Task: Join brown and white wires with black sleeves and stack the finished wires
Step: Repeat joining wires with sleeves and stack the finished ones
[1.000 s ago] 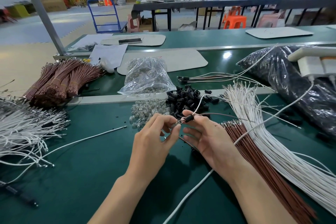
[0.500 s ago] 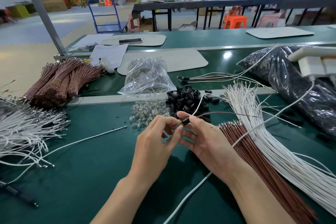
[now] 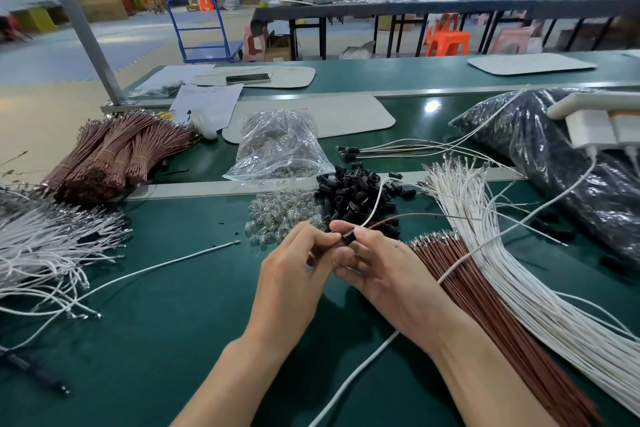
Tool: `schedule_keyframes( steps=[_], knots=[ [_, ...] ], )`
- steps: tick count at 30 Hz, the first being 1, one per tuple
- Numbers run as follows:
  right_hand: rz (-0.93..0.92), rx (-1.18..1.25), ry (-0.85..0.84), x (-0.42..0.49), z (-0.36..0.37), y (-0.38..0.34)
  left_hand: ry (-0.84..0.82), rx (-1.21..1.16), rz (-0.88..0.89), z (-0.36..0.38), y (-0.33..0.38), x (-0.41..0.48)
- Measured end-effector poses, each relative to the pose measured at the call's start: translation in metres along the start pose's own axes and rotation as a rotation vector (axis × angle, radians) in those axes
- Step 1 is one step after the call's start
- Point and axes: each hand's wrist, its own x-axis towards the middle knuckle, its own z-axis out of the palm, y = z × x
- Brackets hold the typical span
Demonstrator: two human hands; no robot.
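Change: both hands have drawn closer together than a second ago; the metal glint that showed then just left of the sleeve is now covered by fingertips, and the brown wire now trails clear to the right.
Left hand (image 3: 294, 274): fingers curled, thumb and forefinger tips pinching at the left end of the black sleeve (image 3: 348, 237); what lies under the tips cannot be made out.
Right hand (image 3: 388, 270): thumb and forefinger pinch the sleeve from the right, the other fingers curled beneath it.
Black sleeve: held above the green table (image 3: 156, 340), between the two hands, just in front of the sleeve pile.
Held white wire (image 3: 374, 204): rises from the sleeve, curving up over the sleeve pile.
Held brown wire (image 3: 415, 217): leaves the sleeve and runs right, toward the loose white wires.
Sleeve pile (image 3: 356, 194): loose black sleeves heaped behind the hands.
Clear bulbs (image 3: 280, 218): small heap touching the sleeve pile's left edge; a clear bag (image 3: 277, 146) of more lies behind.
Finished wires (image 3: 398, 149): a few lie together beyond the sleeve pile, black ends pointing left.
Loose brown wires (image 3: 485, 305): fanned beside the right forearm.
Loose white wires (image 3: 502, 253): fanned just right of the brown ones.
Bundled brown wires (image 3: 114, 149): tied bunches at far left.
White wire heap (image 3: 45, 243): at the left edge, with a single white wire (image 3: 156, 267) lying near it.
White cable (image 3: 519, 222): runs under the right wrist.
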Motion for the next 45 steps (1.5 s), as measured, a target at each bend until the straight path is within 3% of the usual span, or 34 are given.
schedule_keyframes(
  steps=[11, 15, 24, 45],
  knots=[
    [0.014, 0.000, -0.017, -0.001, -0.001, -0.002, -0.001, -0.017, -0.106, -0.003, -0.009, 0.004],
    [-0.076, 0.028, 0.162, 0.004, -0.001, -0.001, -0.005, -0.003, -0.079, -0.003, -0.008, 0.005],
    [-0.214, -0.022, 0.290, 0.008, -0.001, 0.009, -0.117, 0.238, -0.175, 0.000, 0.001, -0.001],
    [-0.175, -0.114, 0.191, 0.015, -0.008, 0.017, -0.078, 0.562, -0.202, 0.003, 0.006, 0.004]
  ],
)
